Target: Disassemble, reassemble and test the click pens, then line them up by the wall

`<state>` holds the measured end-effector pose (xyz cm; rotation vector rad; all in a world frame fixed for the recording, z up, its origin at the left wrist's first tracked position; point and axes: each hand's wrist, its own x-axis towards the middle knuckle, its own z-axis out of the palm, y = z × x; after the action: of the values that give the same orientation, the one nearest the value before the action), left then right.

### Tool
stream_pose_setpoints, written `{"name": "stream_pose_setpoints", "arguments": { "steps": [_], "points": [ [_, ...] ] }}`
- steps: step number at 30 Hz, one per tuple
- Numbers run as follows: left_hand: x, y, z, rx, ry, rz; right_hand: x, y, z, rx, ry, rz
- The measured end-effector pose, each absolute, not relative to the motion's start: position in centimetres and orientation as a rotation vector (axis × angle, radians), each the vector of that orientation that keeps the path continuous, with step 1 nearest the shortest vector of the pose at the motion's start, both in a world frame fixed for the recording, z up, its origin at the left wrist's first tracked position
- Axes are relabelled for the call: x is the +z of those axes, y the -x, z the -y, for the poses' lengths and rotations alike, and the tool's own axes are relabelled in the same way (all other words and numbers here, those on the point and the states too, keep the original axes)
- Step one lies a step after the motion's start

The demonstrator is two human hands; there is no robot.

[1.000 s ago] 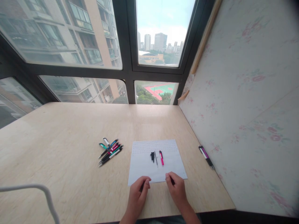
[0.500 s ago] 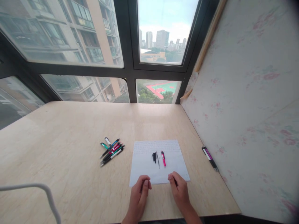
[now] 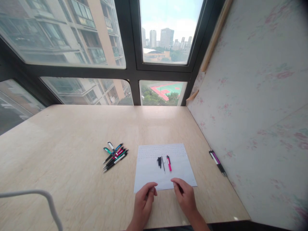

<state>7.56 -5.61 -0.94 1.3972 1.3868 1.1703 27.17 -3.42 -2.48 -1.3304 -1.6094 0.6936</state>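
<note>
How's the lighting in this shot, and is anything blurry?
Head view: bright daylight through the window, with a pale sheen on the tabletop; head view: wallpaper softens toward the right edge, and writing on the paper is too small to read.

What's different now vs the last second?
Slight change: the forefingers of the left hand and right hand have straightened a little, tips closer together. Nothing picked up or let go. Paper, pink pen, black parts, pen pile and pens by the wall stayed put; only the view shifted slightly.
</note>
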Motion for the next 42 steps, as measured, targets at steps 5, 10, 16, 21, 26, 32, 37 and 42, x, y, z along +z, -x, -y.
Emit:
{"name": "stream_pose_setpoints", "arguments": {
  "steps": [5,10,16,21,26,32,37,42],
  "points": [
    [-1.2,-7.6,5.6,1.172,-1.406,-1.326,-2.3,-27.3,3.3,0.742,1.274,1.648],
    [-0.7,-7.7,5.5,1.145,-1.383,-1.364,-2.0,-27.1,3.5,0.726,1.334,1.614],
    [-0.6,-7.6,5.5,1.149,-1.392,-1.375,-1.7,-26.9,3.4,0.72,1.342,1.651],
    [-0.6,-7.6,5.6,1.128,-1.431,-1.403,-1.7,-26.9,3.3,0.712,1.371,1.654],
    [-0.2,-7.6,5.5,1.1,-1.463,-1.479,-1.7,-27.0,3.3,0.727,1.378,1.666],
    [-0.2,-7.8,5.4,1.175,-1.337,-1.438,-1.9,-26.9,3.4,0.685,1.391,1.666],
    [-0.1,-7.8,5.5,1.14,-1.373,-1.414,-2.3,-26.9,3.3,0.603,1.438,1.596],
    [-0.2,-7.7,5.4,1.089,-1.424,-1.465,-2.5,-26.9,3.2,0.553,1.422,1.74]
  ]
}}
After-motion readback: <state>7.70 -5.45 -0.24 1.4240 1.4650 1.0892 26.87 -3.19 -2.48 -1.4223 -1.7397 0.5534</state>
